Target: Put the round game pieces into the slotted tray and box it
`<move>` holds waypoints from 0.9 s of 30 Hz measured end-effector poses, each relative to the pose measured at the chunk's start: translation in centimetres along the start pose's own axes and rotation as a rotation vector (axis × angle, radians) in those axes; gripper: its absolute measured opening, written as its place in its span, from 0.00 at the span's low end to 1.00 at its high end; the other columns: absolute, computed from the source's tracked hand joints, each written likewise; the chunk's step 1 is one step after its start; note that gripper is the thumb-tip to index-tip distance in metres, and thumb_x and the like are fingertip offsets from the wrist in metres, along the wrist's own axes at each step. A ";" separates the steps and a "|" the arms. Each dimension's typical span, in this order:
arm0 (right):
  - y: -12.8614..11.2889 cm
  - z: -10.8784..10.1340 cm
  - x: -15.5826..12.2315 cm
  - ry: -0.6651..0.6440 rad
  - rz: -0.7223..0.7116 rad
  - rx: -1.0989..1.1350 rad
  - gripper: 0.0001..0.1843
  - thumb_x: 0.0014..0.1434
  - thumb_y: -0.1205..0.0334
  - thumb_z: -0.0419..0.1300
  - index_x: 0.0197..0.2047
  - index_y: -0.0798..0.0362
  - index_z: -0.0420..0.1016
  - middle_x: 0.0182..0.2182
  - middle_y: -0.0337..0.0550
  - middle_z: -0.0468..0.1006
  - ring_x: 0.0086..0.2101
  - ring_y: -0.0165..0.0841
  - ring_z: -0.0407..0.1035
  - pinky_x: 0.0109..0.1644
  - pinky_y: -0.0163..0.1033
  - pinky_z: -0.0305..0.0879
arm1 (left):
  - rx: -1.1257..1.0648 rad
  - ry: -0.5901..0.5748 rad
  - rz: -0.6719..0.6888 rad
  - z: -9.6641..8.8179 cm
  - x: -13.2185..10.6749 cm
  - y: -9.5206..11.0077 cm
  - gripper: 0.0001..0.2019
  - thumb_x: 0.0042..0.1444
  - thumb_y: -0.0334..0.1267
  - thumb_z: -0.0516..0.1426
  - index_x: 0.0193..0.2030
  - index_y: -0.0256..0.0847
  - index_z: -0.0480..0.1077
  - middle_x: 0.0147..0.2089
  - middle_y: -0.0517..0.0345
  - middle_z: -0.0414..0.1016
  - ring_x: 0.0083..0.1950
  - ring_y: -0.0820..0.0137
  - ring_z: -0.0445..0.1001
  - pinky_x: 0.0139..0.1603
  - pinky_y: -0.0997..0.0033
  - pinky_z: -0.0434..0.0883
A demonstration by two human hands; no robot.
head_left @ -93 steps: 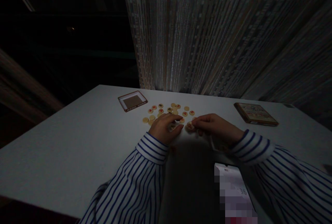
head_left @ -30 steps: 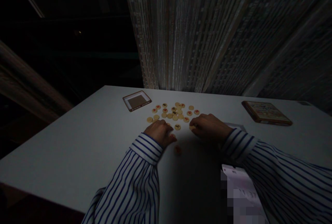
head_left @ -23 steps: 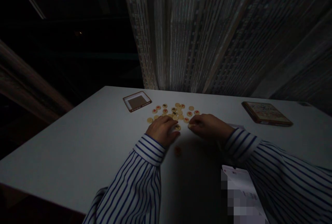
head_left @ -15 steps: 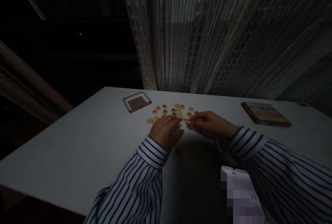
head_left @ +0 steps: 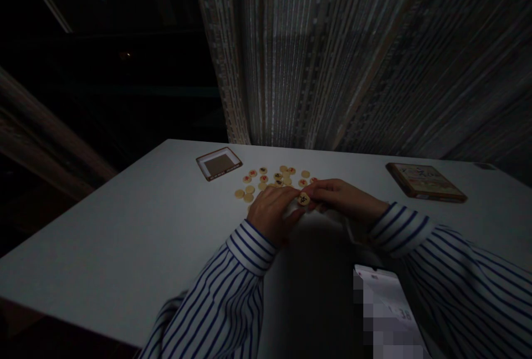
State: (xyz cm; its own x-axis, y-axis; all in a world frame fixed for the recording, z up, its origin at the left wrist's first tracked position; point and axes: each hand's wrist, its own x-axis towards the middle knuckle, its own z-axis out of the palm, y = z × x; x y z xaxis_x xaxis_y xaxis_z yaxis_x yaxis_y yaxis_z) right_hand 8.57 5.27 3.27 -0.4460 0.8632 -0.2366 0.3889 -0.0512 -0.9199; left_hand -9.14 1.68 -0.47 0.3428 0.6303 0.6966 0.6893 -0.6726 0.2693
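Note:
Several small round wooden game pieces (head_left: 266, 179) with red or dark marks lie scattered on a white table (head_left: 124, 237). My left hand (head_left: 272, 215) and my right hand (head_left: 343, 198) meet just in front of them, both in striped sleeves. One round piece with a dark mark (head_left: 303, 199) is pinched between the fingertips of the two hands, slightly above the table. The fingers of both hands are curled. Part of the pile is hidden behind my hands.
An open shallow box tray (head_left: 218, 163) lies at the back left of the pieces. A flat printed box lid (head_left: 425, 181) sits at the far right. A white card or device (head_left: 386, 314) lies near my right forearm. A curtain (head_left: 353, 54) hangs behind the table.
My hands drew together and closer to me. A dark-marked piece came off the table and is now held up between both hands' fingertips.

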 end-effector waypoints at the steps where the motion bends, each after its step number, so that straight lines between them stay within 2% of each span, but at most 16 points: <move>1: 0.0 0.1 0.0 -0.004 0.000 -0.005 0.14 0.53 0.58 0.54 0.39 0.57 0.75 0.30 0.43 0.76 0.29 0.27 0.67 0.28 0.31 0.58 | -0.006 -0.003 -0.004 0.0 0.1 0.1 0.12 0.52 0.38 0.57 0.44 0.37 0.68 0.41 0.51 0.76 0.41 0.66 0.72 0.41 0.62 0.69; 11: -0.3 0.4 0.0 -0.010 -0.019 -0.052 0.15 0.52 0.55 0.55 0.36 0.57 0.75 0.26 0.41 0.75 0.26 0.26 0.64 0.28 0.32 0.55 | 0.006 -0.008 -0.032 0.2 0.0 0.1 0.13 0.55 0.43 0.54 0.43 0.39 0.70 0.39 0.53 0.76 0.39 0.67 0.71 0.40 0.64 0.68; 21: -0.8 0.6 -0.3 -0.015 -0.001 -0.015 0.13 0.52 0.57 0.55 0.35 0.57 0.75 0.25 0.40 0.74 0.28 0.27 0.66 0.30 0.32 0.57 | 0.007 0.023 -0.015 0.7 -0.3 -0.1 0.10 0.54 0.37 0.54 0.43 0.38 0.69 0.37 0.52 0.76 0.39 0.67 0.71 0.40 0.63 0.69; 27: -1.0 -0.2 -1.2 0.034 -0.079 0.014 0.16 0.51 0.53 0.57 0.34 0.57 0.74 0.34 0.44 0.77 0.31 0.28 0.67 0.38 0.36 0.61 | 0.064 0.124 -0.055 0.5 -0.2 0.0 0.10 0.50 0.34 0.56 0.40 0.37 0.71 0.36 0.51 0.74 0.39 0.65 0.70 0.40 0.63 0.69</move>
State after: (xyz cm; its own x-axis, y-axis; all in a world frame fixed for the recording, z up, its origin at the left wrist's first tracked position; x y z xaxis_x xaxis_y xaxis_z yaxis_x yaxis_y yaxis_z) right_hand 8.83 4.39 4.54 -0.4472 0.8814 -0.1523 0.3422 0.0113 -0.9396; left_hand -8.86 1.76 -0.97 0.2251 0.6102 0.7596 0.7456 -0.6098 0.2688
